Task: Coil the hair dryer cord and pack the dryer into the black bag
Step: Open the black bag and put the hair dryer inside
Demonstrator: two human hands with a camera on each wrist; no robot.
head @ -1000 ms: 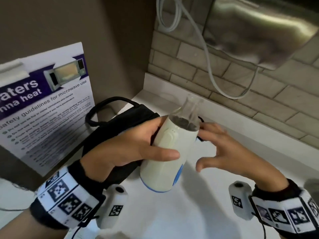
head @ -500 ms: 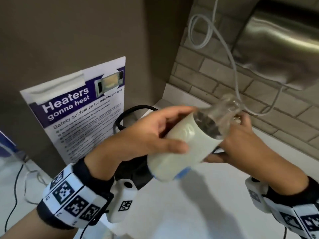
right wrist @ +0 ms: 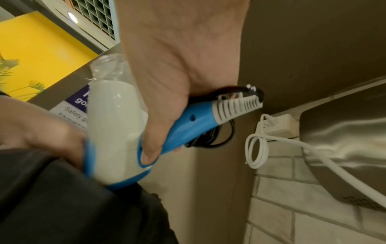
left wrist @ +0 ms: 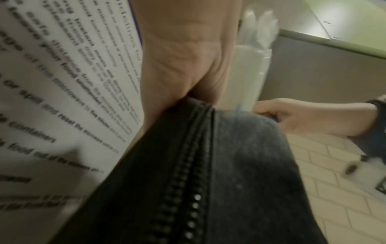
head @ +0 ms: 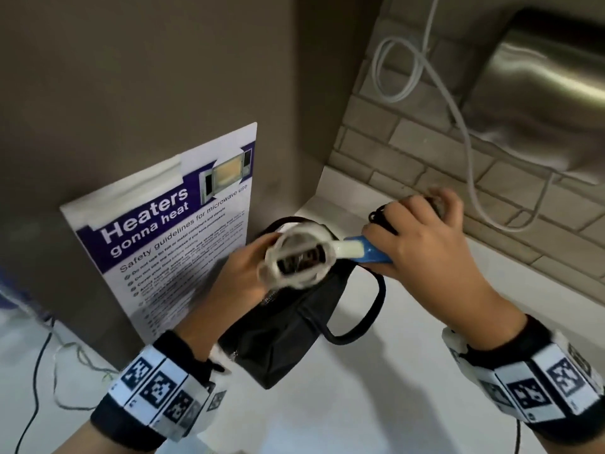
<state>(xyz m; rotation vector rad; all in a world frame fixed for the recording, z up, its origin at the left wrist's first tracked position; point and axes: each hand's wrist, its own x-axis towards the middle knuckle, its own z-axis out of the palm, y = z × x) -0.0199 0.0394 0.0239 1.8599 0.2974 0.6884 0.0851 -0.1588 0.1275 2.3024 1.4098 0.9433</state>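
The white-and-blue hair dryer point(head: 296, 257) hangs just above the black bag point(head: 294, 332), its clear nozzle facing the camera. My left hand point(head: 245, 267) curls round the left side of the white barrel point(right wrist: 114, 132). My right hand point(head: 422, 237) grips the blue handle point(right wrist: 194, 122) together with the coiled black cord point(right wrist: 215, 140). The bag stands on the white counter point(head: 425, 388), its zipper point(left wrist: 188, 165) running under my left palm and its strap point(head: 373, 309) looped to the right. Whether the bag's mouth is open is hidden by the dryer.
A "Heaters gonna heat" poster point(head: 163, 244) leans on the brown wall just left of the bag. A steel hand dryer point(head: 540, 93) and a looped white cable point(head: 458, 126) hang on the brick wall behind. A white outlet point(right wrist: 275, 125) sits beside it.
The dryer has turned its nozzle toward the camera and come down over the bag. My right hand has shifted from beside the nozzle to gripping the blue handle and cord.
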